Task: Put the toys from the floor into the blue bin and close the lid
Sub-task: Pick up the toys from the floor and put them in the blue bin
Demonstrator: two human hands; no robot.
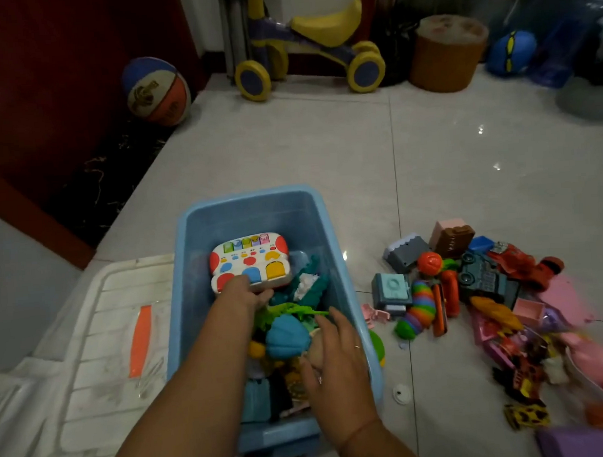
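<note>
The blue bin (201, 234) stands open on the floor, half full of toys. My left hand (242, 295) reaches into it and grips the near edge of a white toy piano (249, 259) with coloured keys. My right hand (336, 364) rests with relaxed fingers on the toys at the bin's near right, beside a blue shell toy (287, 335). The white lid (116, 345) lies flat on the floor left of the bin. A heap of toys (473, 288) lies on the floor to the right, with a rainbow slug (419, 306), a blue truck (483, 277) and a red vehicle (528, 264).
A basketball (157, 90) sits at the back left by a dark wall. A yellow ride-on bike (306, 48), a brown stool (448, 51) and a blue ball (511, 53) line the back. Light floor tiles stretch beyond the bin. A purple block (581, 440) lies at the lower right.
</note>
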